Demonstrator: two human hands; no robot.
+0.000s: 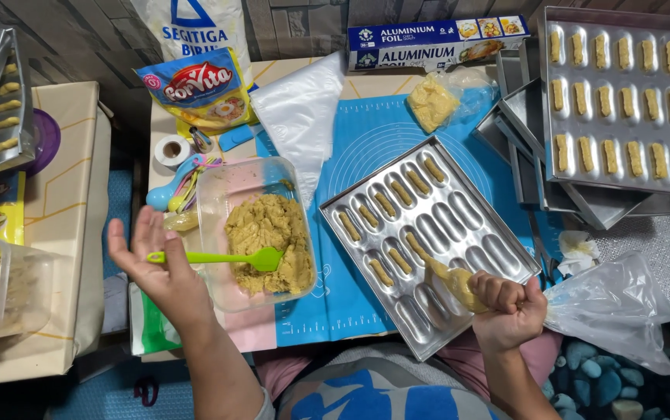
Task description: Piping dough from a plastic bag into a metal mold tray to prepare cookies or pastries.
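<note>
Head view: dough piping over a blue baking mat.

From the left, the left hand is spread wide, palm up, touching the handle of a green spatula that lies in the clear tub of dough. Right of the tub sits a moulded metal tray, partly filled with dough fingers. Over its near edge, the right hand is fisted around a plastic piping bag, its tip on the tray.
</note>
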